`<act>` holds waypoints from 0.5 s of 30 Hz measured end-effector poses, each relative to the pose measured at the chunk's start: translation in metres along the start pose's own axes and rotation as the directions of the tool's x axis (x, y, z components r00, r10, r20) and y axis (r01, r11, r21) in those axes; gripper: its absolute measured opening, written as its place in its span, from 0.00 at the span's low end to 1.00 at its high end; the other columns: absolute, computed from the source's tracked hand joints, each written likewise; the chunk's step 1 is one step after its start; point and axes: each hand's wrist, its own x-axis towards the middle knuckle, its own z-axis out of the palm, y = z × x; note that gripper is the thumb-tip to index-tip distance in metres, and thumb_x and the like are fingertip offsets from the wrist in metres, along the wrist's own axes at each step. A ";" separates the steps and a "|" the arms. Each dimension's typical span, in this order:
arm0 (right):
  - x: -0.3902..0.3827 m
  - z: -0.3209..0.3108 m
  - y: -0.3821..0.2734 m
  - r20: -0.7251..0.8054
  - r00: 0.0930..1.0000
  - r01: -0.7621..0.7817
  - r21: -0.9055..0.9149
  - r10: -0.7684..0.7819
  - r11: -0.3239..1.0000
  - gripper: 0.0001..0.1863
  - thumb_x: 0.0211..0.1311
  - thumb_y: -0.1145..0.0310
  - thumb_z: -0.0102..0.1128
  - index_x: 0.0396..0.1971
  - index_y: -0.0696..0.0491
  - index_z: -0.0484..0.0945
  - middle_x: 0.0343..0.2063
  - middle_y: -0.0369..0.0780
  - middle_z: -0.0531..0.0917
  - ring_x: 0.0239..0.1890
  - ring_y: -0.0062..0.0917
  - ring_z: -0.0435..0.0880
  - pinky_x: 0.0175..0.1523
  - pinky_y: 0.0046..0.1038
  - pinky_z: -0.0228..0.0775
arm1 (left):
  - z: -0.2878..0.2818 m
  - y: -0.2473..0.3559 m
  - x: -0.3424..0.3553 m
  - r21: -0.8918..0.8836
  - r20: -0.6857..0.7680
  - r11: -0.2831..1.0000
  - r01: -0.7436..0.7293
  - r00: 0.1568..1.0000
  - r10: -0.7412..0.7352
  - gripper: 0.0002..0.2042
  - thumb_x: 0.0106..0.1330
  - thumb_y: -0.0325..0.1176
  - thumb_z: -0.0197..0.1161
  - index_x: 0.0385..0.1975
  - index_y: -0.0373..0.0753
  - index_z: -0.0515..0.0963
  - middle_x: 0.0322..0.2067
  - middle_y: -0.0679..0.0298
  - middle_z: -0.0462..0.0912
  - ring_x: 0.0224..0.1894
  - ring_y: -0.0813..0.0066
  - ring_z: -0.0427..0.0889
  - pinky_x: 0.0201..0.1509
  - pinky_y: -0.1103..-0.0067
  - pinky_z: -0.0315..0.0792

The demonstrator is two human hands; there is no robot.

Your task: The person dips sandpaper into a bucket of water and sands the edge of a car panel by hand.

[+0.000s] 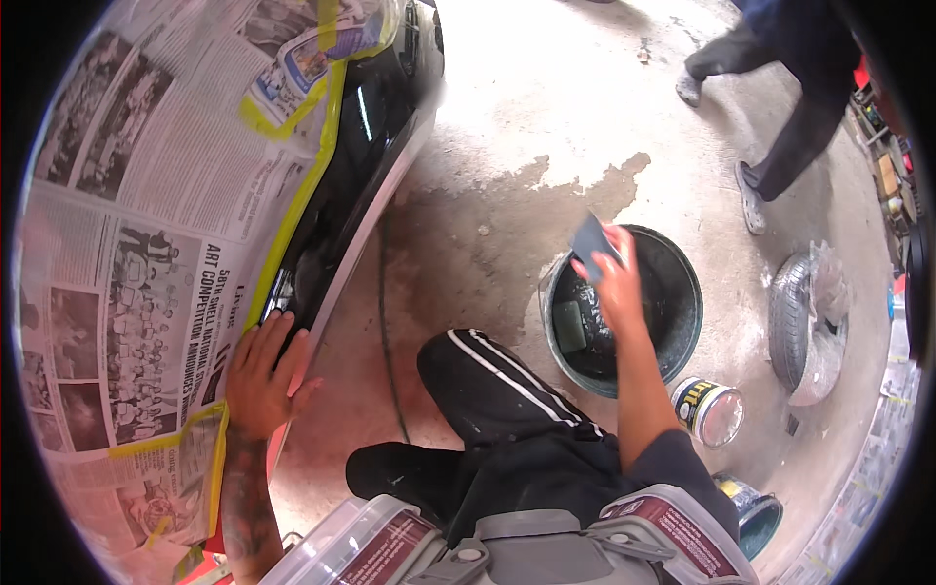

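Note:
My right hand (pixel 619 283) holds a small grey sanding sheet (pixel 592 241) over a dark bucket (pixel 682 341) of water that stands on the concrete floor. A dark block (pixel 575 322) lies inside the bucket. My left hand (pixel 263 370) rests flat, fingers spread, on the black car panel (pixel 366 146), at the edge of the newspaper masking (pixel 127 195) held on by yellow tape (pixel 292 210). I am crouched, with my knee (pixel 487 375) in dark trousers between the two hands.
A tin can (pixel 709 409) stands right of the bucket and another container (pixel 756 517) lies nearer me. A tyre (pixel 809 322) rests on the floor at right. Another person's legs (pixel 770 107) stand at top right. A thin hose (pixel 388 331) runs along the floor.

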 end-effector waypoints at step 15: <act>0.067 0.263 0.006 0.324 0.885 0.428 -0.278 -0.336 0.860 0.40 0.55 0.81 0.47 0.72 0.61 0.51 0.74 0.52 0.52 0.77 0.41 0.46 0.78 0.33 0.42 | 0.004 0.000 -0.001 0.121 0.044 0.993 0.015 0.999 -0.020 0.30 0.63 0.55 0.62 0.59 0.38 0.73 0.61 0.50 0.72 0.63 0.48 0.72 0.61 0.55 0.68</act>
